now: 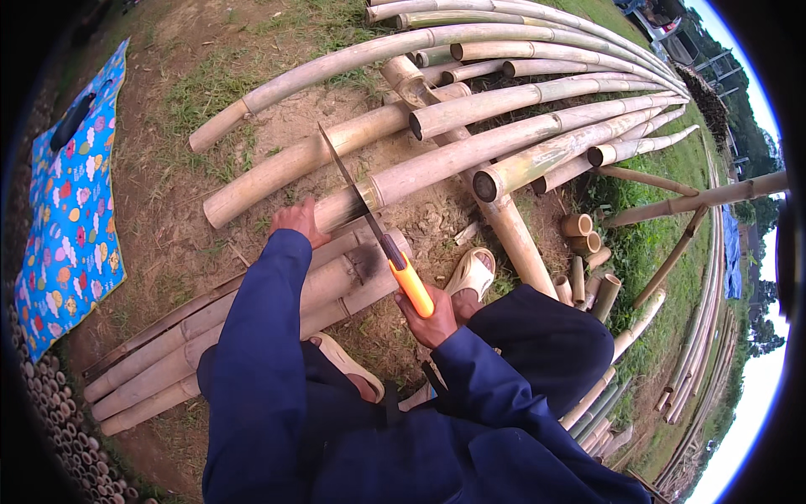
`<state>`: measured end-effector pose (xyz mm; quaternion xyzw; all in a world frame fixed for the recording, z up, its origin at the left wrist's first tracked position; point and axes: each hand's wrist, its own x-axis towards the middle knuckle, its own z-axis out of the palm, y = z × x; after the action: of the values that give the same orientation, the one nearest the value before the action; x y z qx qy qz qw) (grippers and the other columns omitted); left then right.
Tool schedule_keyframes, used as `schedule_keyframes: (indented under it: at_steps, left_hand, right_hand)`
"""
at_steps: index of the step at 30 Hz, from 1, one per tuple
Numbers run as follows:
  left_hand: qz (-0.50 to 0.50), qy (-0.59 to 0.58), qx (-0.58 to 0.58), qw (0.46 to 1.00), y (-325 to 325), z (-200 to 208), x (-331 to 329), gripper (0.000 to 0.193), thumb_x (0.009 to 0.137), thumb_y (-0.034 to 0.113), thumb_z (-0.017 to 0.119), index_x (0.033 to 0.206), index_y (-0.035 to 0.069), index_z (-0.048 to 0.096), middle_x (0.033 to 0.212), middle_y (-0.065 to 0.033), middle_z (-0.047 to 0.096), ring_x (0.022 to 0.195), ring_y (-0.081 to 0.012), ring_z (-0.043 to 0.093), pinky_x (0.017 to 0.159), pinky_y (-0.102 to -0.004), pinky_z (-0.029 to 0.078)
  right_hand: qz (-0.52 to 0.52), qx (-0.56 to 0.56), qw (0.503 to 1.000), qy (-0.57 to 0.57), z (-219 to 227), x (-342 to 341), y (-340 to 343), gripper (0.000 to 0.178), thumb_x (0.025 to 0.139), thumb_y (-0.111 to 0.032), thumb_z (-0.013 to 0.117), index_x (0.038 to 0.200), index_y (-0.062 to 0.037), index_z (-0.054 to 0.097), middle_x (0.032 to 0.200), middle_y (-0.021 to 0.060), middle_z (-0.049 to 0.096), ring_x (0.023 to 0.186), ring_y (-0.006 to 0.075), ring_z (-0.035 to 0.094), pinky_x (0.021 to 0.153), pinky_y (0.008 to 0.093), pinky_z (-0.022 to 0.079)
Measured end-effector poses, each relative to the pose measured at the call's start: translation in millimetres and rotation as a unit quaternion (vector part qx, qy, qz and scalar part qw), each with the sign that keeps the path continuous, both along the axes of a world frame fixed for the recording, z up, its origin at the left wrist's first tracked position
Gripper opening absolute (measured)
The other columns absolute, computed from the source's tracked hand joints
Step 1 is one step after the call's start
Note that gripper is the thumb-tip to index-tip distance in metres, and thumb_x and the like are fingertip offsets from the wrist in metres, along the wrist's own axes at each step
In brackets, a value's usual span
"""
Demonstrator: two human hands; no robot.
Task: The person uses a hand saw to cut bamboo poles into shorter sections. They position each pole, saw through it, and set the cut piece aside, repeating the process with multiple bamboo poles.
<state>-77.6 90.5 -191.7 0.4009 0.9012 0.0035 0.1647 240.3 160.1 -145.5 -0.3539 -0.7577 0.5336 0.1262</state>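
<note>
My right hand [430, 317] is closed round the orange handle of a hand saw [405, 270]. Its narrow blade points up and away, lying across a bamboo pole [495, 153] close to a dark-stained stretch near the pole's left end. On that end rests my left hand [300, 221], its fingers bent over the bamboo and partly hidden. Just beyond lies a thicker cut bamboo length [306, 160]. Nearer to me, several bamboo lengths [327, 284] lie side by side under my left forearm, one with a blackened patch.
Long bamboo poles [504, 38] fan out at the far right, some resting on a crosswise bamboo support [512, 231]. Short cut bamboo pieces [581, 235] stand by my right knee. A blue patterned cloth [80, 210] with a dark object lies left. Stacked bamboo ends [63, 428] line the lower left.
</note>
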Motion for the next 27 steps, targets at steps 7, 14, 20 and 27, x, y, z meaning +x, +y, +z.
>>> schedule_keyframes:
  at_steps: [7,14,20,27]
  left_hand:
    - [0.004,0.009,-0.008,1.000,-13,2,8,0.079,0.071,0.050,0.085,0.128,0.004,0.056,0.108,-0.0216,0.074,0.103,-0.0412,0.071,0.097,-0.0494,0.053]
    - [-0.002,-0.015,-0.032,0.999,-1,3,1,0.082,0.072,0.053,0.085,0.131,0.005,0.054,0.106,-0.0213,0.075,0.103,-0.0418,0.071,0.098,-0.0498,0.053]
    - [0.005,0.008,-0.031,0.999,-12,8,8,0.078,0.073,0.052,0.085,0.129,0.005,0.056,0.106,-0.0204,0.075,0.103,-0.0390,0.072,0.096,-0.0489,0.055]
    - [-0.015,-0.001,-0.016,1.000,-3,8,5,0.077,0.073,0.052,0.085,0.128,0.006,0.057,0.104,-0.0194,0.076,0.102,-0.0372,0.073,0.094,-0.0477,0.056]
  right_hand:
    - [-0.018,-0.004,1.000,-0.020,83,117,-57,0.027,0.094,-0.008,0.072,0.119,0.0011,0.071,0.079,0.0090,0.070,0.072,0.0131,0.067,0.069,0.0325,0.055]
    - [0.025,-0.037,0.998,-0.034,14,13,2,0.015,0.097,-0.010,0.072,0.102,0.0033,0.068,0.079,0.0014,0.064,0.070,0.0081,0.053,0.064,0.0282,0.045]
    - [0.021,-0.009,0.999,-0.029,78,116,-47,0.034,0.092,-0.007,0.072,0.126,0.0006,0.069,0.084,0.0109,0.072,0.078,0.0119,0.070,0.075,0.0293,0.055]
    - [0.021,-0.014,0.999,-0.045,25,34,-10,0.015,0.095,-0.007,0.073,0.105,0.0035,0.068,0.079,0.0028,0.063,0.070,0.0101,0.056,0.063,0.0297,0.047]
